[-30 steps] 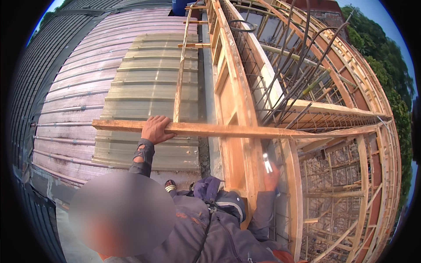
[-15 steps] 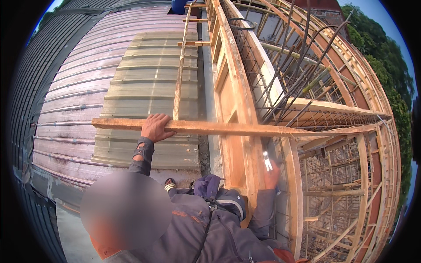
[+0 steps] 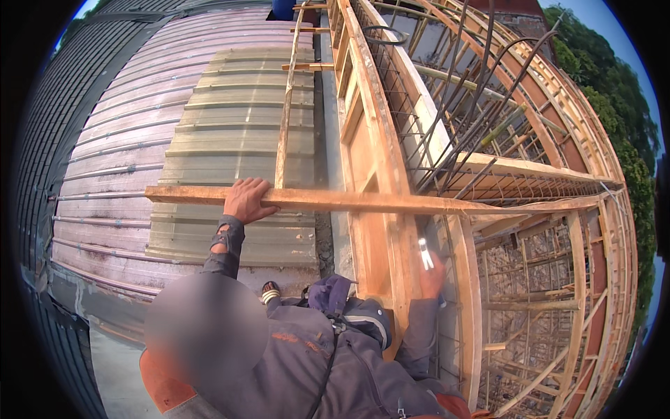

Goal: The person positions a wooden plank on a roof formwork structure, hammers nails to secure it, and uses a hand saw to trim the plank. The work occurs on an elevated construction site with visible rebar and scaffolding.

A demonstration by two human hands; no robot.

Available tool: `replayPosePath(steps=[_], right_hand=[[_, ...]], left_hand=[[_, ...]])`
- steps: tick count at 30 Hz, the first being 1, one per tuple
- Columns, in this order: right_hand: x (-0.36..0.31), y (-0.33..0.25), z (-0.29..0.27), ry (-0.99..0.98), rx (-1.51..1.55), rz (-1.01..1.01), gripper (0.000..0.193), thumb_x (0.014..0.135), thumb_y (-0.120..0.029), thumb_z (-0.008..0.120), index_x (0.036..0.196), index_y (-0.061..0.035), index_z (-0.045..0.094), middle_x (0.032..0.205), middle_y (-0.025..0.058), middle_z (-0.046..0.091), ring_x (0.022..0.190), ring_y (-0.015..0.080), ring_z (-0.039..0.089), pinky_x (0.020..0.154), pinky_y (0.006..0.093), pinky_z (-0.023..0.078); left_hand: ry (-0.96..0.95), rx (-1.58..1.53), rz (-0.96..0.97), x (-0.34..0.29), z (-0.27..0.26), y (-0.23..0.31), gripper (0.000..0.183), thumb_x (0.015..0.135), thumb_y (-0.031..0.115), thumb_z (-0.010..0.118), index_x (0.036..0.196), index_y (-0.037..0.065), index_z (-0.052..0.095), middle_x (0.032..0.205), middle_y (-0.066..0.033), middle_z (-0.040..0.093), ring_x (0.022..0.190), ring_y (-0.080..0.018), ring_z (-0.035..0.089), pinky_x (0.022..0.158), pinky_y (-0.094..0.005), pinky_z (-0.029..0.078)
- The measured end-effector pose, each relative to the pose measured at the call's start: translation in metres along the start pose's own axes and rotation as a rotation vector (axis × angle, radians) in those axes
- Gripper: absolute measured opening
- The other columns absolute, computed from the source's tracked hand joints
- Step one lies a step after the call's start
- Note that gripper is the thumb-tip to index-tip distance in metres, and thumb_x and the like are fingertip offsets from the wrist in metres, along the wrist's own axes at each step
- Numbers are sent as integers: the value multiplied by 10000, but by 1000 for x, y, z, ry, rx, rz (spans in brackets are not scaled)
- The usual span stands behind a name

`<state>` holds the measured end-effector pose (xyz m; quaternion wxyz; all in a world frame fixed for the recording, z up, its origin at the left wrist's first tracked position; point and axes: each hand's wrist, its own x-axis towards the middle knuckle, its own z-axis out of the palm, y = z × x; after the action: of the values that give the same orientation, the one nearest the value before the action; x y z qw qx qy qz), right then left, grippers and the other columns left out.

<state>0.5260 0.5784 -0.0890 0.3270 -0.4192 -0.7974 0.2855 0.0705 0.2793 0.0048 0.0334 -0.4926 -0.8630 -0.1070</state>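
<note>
A long squared wooden beam (image 3: 328,202) runs crosswise over the gap between the roof sheets and the formwork. My left hand (image 3: 246,200) grips it near its left end, fingers wrapped over the top. Lower down on the right, beside the upright-edged formwork boards (image 3: 401,272), my right hand (image 3: 432,278) is closed around a claw hammer; the bright metal hammer head (image 3: 425,254) shows above the fingers, and its handle is mostly hidden. A thinner wooden batten (image 3: 285,133) meets the beam just beyond my left hand and stretches away from me.
Corrugated roof sheets (image 3: 125,153) spread to the left, with a translucent yellowish panel (image 3: 241,119). Bent steel rebar (image 3: 481,91) sticks up at the right. Deep openings with timber and bamboo framing (image 3: 530,314) drop away there. A sandalled foot (image 3: 271,290) stands on the roof.
Both hands keep their places, the left on the beam and the right on the hammer. Only a very slight upward shift of the left hand and the beam end shows.
</note>
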Motion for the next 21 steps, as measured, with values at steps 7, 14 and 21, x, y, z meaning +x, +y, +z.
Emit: replayPosePath(steps=[7,14,21], right_hand=[[1,-1,2,-12,49,23,192,959,-191,777,1076,-42,744,869,241,728,851,475,716,680,488,529],[0,4,1,-29,4,25,185,958,-178,762,1083,-43,746,875,251,725,857,479,718,682,501,531],[0,8,2,-18,4,12,194,954,-164,743,1102,-38,742,887,259,728,885,488,721,685,504,535]], left_hand=[[63,-8,47,-2,5,-5,517,779,483,883,1087,124,674,1002,-58,649,1030,-289,649,922,-442,488],[45,-5,41,-1,2,-3,520,787,499,878,1087,125,675,999,-58,641,1028,-285,642,922,-442,486],[8,-13,0,0,-2,2,519,759,434,900,1121,127,691,1061,-63,682,1092,-302,659,951,-450,491]])
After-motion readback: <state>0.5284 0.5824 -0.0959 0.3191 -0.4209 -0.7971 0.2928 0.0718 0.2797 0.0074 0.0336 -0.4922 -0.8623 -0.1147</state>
